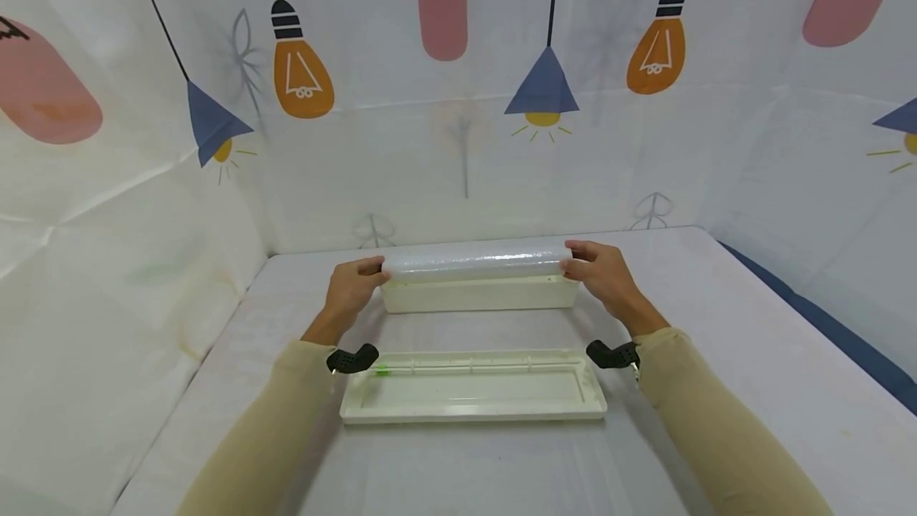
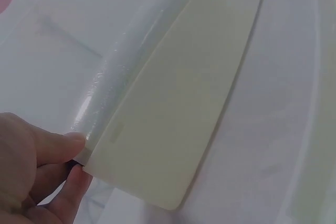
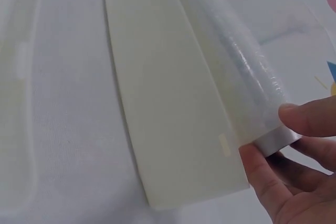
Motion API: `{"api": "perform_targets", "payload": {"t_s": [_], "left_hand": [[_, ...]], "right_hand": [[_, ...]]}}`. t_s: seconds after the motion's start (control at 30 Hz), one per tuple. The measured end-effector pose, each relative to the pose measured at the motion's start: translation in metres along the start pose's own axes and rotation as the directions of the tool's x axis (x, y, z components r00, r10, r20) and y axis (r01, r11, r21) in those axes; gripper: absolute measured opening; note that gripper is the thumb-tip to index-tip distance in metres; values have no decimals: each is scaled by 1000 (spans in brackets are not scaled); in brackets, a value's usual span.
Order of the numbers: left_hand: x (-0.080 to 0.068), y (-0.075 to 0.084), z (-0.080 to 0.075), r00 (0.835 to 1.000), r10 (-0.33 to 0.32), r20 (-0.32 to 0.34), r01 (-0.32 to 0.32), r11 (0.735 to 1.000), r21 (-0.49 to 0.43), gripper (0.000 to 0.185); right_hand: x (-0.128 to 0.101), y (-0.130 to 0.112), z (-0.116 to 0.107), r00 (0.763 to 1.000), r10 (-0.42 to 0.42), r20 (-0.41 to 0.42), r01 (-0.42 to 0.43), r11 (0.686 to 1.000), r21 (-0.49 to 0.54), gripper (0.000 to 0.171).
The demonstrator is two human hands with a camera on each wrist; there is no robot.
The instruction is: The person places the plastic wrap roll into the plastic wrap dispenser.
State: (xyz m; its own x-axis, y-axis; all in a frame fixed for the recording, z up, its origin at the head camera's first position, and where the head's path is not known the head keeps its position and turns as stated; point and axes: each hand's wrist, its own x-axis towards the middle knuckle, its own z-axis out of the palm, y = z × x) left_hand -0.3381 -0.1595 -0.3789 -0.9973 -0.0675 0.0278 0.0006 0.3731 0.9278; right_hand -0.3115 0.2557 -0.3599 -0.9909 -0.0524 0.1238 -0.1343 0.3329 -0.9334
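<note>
Both hands, left and right, pinch the film roll, palms hiding its ends.

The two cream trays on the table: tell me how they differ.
The far tray is deeper and carries the clear film roll, held at its ends by the left hand and the right hand. The near tray is shallow, holds nothing, and shows a small green piece at its left end. Both are long, narrow, cream plastic and lie parallel.
</note>
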Motion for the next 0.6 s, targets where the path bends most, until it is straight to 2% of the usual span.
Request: {"api": "perform_targets", "payload": {"t_s": [0.37, 0.6], "left_hand": [[-5, 2, 1, 1000, 13, -28, -12, 999, 36, 42], [-4, 2, 0, 998, 16, -66, -17, 1000, -13, 37]], "right_hand": [[6, -1, 0, 1000, 0, 9, 0, 1000, -19, 58], [7, -3, 2, 1000, 3, 10, -2, 998, -70, 56]]}}
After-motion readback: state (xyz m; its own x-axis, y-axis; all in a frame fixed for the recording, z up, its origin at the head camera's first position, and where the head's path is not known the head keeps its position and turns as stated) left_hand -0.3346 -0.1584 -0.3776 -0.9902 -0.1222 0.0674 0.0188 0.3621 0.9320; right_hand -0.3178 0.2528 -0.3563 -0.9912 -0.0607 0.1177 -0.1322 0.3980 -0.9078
